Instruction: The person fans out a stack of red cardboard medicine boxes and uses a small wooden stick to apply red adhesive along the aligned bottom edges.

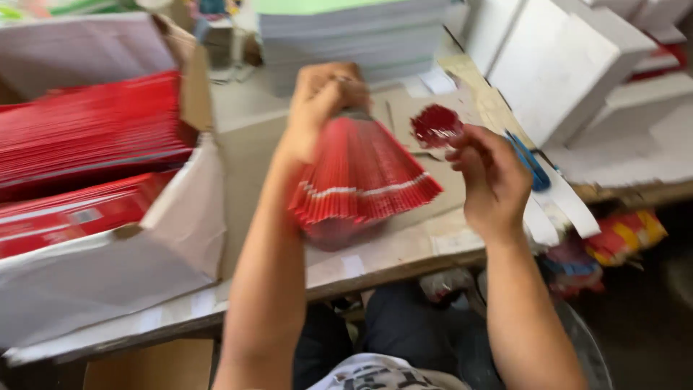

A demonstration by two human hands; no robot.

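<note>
Bundle of red sticks (pixel 361 180): held above the table (pixel 390 253), fanned out downward, a pale band running across the fan. Left hand (pixel 323 97) is closed tight around the bundle's narrow top end, fingers wrapped fully round it. Right hand (pixel 489 179) sits just beside the fan's right edge, fingers curled; blurred, so I cannot tell whether they pinch anything. A small red tuft (pixel 436 126) shows just above the right hand; contact unclear. Blue scissors (pixel 530 162) lie on the table behind the right hand. To the left, a cardboard box (pixel 184 217) lined with white paper holds stacks of red packets (pixel 86 133). A stack of white sheets (pixel 354 40) stands at the far side.
</note>
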